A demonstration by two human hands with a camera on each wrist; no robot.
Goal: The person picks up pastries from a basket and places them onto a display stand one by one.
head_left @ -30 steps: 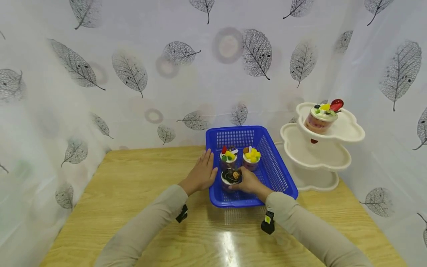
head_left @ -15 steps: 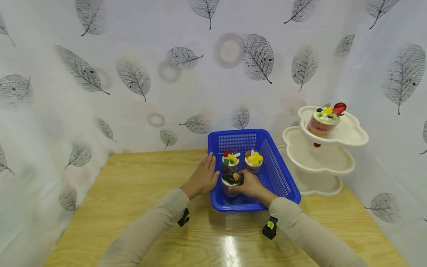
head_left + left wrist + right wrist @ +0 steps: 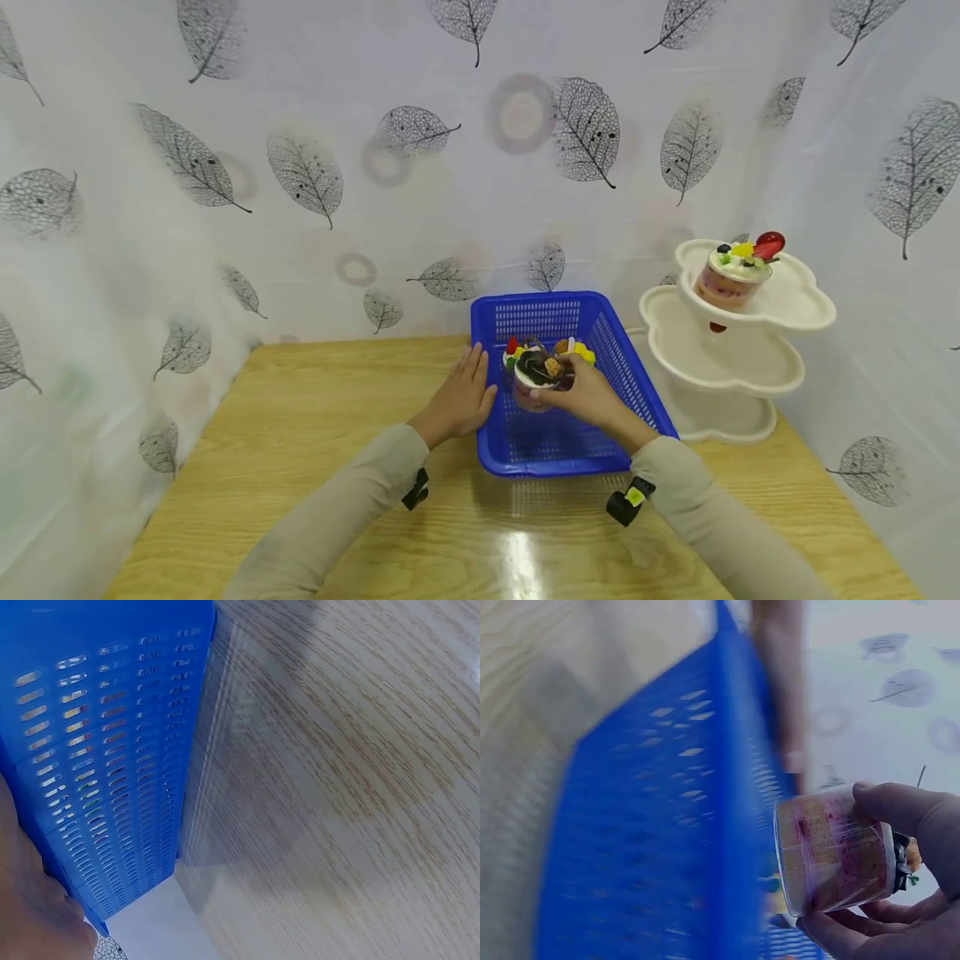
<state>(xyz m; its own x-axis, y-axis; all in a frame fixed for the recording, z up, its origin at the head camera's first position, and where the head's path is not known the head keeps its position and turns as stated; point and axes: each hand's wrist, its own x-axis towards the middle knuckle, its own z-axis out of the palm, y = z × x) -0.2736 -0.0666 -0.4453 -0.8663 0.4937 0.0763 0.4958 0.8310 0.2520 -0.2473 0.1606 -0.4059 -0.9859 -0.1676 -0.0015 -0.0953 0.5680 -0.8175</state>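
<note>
My right hand (image 3: pixel 588 396) grips a clear dessert cup (image 3: pixel 832 851) by its sides, thumb on one side and fingers on the other. Layers of pink and tan show through its wall, and dark pieces with a brown nugget top the white cream. The cup is held over the blue plastic basket (image 3: pixel 555 468). Behind it in the head view, two more dessert cups, one with a red and yellow topping (image 3: pixel 512 354) and one with yellow cubes (image 3: pixel 585 354), are partly hidden. My left hand (image 3: pixel 459 396) rests with straight fingers along the basket's left rim.
At the right stands a cream three-tier stand (image 3: pixel 723 346) with scalloped trays. On its top tier sits a dessert cup (image 3: pixel 729 279) with fruit and a red spoon-like piece. A leaf-printed curtain (image 3: pixel 420 208) hangs behind the wooden table (image 3: pixel 322 400).
My right hand has lifted the dark-topped dessert cup up from the front of the basket and moved slightly right, now covering part of the other cups. The left hand stays on the rim.
</note>
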